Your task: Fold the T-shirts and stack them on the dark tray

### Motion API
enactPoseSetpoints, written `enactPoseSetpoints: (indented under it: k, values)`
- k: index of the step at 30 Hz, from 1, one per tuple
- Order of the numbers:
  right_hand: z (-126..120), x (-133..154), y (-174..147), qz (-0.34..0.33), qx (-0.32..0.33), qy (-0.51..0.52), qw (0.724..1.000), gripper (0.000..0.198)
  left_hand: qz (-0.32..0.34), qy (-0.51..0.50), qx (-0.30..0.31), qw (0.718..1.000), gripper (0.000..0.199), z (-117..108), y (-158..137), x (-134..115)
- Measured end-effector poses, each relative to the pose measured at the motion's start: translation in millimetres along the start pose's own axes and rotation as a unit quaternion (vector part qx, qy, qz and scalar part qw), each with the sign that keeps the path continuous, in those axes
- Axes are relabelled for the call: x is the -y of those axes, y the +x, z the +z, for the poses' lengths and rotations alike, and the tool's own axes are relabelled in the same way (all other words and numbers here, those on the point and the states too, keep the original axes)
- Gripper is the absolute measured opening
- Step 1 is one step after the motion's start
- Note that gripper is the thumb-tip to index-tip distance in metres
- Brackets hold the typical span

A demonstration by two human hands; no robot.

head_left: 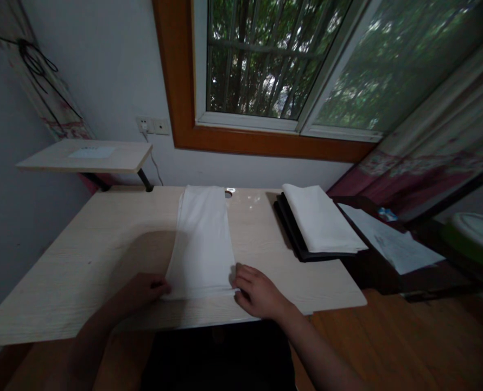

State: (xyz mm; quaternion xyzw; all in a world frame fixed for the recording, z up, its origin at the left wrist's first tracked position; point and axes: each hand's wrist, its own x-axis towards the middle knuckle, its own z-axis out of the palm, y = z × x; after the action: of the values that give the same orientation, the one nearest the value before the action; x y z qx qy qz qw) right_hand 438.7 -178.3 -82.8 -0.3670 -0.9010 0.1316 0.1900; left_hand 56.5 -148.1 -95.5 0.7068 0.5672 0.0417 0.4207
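A white cloth (203, 239), folded into a long strip, lies flat on the light wooden desk (123, 239) in front of me. Its kind of garment or linen does not show. My left hand (150, 287) pinches its near left corner between thumb and fingers. At the near right corner, my right hand (258, 289) is closed on the edge of the same cloth, fingers curled. The near edge runs fairly straight between both hands, and the far end reaches the back of the desk.
To the right, folded white cloth (323, 217) lies on folded black cloth (296, 244) near the desk's edge. A small raised shelf (127, 155) holds a paper at back left. Beyond the desk on the right are paper sheets (392, 241) on a dark surface. A window is ahead.
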Motion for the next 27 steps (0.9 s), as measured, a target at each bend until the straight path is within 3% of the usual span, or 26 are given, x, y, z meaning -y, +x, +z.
enactPoseSetpoints:
  k: [4, 8, 12, 16, 19, 27]
  values:
    - [-6.1, -2.0, 3.6, -0.025, -0.007, 0.036, 0.999, 0.010, 0.013, 0.029, 0.000, 0.999, 0.044, -3.9, -0.4, 0.1]
    - [-2.1, -10.7, 12.5, -0.030, -0.030, 0.053, 0.998, 0.022, 0.065, 0.042, -0.003, 0.997, 0.046, -7.6, 1.2, -7.0]
    - [8.1, -20.9, 26.2, 0.010, -0.081, 0.018, 0.997, 0.017, 0.144, 0.056, -0.072, 0.985, 0.040, -6.7, 6.2, -17.0]
    - [14.5, -27.0, 35.6, 0.003, -0.061, -0.005, 0.998, 0.010, 0.188, 0.074, -0.123, 0.972, 0.030, -0.6, 11.0, -20.7]
    - [13.5, -29.3, 34.4, -0.008, -0.033, -0.007, 0.999, 0.007, 0.202, 0.095, -0.095, 0.970, 0.032, 4.1, 11.3, -19.0]
    - [5.7, -37.5, 17.7, 0.006, 0.004, 0.013, 1.000, 0.050, 0.143, 0.081, -0.014, 0.986, 0.049, 6.0, 4.5, -15.0]
